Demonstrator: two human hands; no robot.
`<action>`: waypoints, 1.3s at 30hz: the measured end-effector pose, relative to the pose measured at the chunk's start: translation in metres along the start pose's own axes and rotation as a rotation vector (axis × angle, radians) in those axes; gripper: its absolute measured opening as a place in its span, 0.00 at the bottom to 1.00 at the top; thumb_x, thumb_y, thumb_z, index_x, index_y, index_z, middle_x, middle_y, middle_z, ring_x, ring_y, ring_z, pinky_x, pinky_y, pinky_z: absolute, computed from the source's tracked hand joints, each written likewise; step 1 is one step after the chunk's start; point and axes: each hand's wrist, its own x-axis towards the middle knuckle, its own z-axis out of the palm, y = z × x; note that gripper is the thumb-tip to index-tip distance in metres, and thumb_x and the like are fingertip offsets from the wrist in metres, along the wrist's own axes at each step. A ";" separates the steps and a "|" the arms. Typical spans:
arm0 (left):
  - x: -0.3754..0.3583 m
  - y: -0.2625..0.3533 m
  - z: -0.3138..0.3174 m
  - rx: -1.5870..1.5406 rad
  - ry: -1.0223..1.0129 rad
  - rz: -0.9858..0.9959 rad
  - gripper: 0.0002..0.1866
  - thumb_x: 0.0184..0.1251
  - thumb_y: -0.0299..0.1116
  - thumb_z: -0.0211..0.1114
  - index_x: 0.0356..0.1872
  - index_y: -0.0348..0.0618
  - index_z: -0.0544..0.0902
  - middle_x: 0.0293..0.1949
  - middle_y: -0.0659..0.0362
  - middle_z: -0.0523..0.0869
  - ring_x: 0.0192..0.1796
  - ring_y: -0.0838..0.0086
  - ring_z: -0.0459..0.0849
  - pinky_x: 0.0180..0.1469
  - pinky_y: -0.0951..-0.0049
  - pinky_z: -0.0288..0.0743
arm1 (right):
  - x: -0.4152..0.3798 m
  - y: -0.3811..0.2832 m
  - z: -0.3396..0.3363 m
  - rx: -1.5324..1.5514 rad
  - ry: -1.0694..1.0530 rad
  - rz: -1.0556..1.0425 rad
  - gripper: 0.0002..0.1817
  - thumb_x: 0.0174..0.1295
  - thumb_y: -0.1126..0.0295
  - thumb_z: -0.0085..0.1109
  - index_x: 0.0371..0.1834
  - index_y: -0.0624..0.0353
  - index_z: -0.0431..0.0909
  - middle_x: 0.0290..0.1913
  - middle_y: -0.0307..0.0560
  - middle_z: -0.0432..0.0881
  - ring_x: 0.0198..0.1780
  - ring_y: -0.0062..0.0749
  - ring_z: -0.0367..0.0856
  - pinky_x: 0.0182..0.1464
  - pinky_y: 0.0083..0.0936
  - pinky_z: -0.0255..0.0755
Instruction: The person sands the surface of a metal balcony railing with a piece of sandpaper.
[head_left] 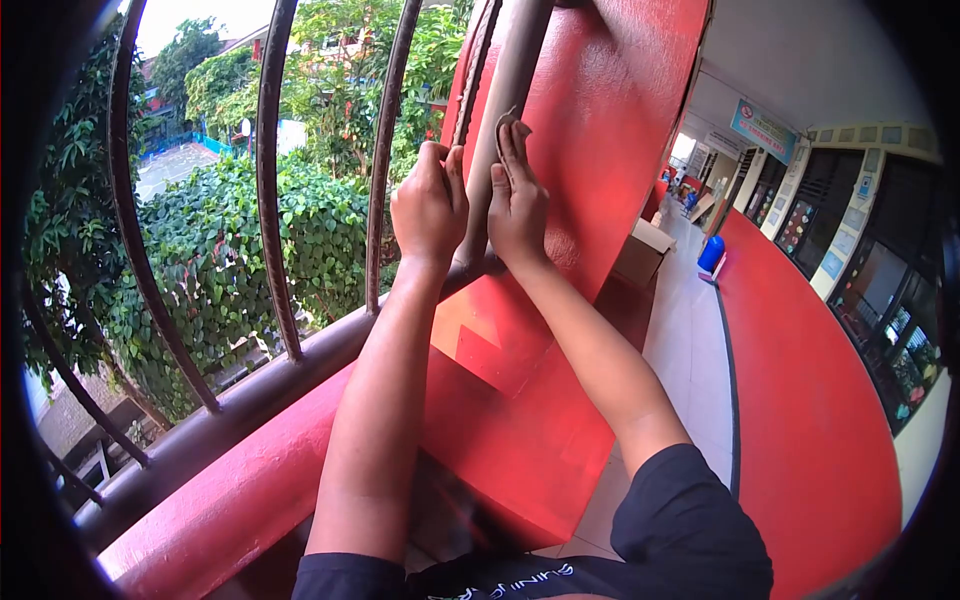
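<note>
My left hand is closed around a thin, rough-edged metal bar of the railing. Just beside it, my right hand presses a small folded brownish piece of sandpaper against the thick grey-brown post. Its fingers lie together over the sandpaper, pointing up, with the thumb against the post's near side. Most of the sandpaper is hidden under the fingers. Both forearms reach up from dark sleeves.
Curved railing bars rise at left from a thick lower rail, with leafy bushes beyond. A red column stands behind the post. To the right are a cardboard box, a tiled corridor and a blue container.
</note>
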 end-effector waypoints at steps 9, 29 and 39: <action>-0.001 -0.002 0.002 0.072 0.045 0.035 0.12 0.83 0.35 0.53 0.38 0.41 0.76 0.26 0.44 0.84 0.29 0.43 0.84 0.31 0.48 0.73 | -0.091 -0.017 -0.020 0.076 -0.301 0.123 0.28 0.75 0.77 0.52 0.78 0.55 0.69 0.78 0.59 0.68 0.79 0.53 0.64 0.76 0.44 0.68; -0.058 0.095 -0.110 0.610 -0.267 0.145 0.04 0.75 0.29 0.64 0.45 0.44 0.81 0.36 0.51 0.90 0.29 0.61 0.90 0.30 0.60 0.81 | -0.089 0.027 -0.031 -0.007 -0.547 0.500 0.20 0.75 0.66 0.52 0.67 0.55 0.78 0.51 0.65 0.87 0.53 0.63 0.86 0.57 0.55 0.79; -0.117 0.103 -0.248 0.995 -0.087 0.013 0.11 0.72 0.28 0.67 0.52 0.41 0.80 0.56 0.52 0.82 0.30 0.72 0.81 0.29 0.72 0.77 | -0.090 0.047 -0.027 0.168 -0.302 0.452 0.20 0.71 0.73 0.51 0.64 0.55 0.82 0.48 0.65 0.88 0.50 0.61 0.88 0.58 0.54 0.80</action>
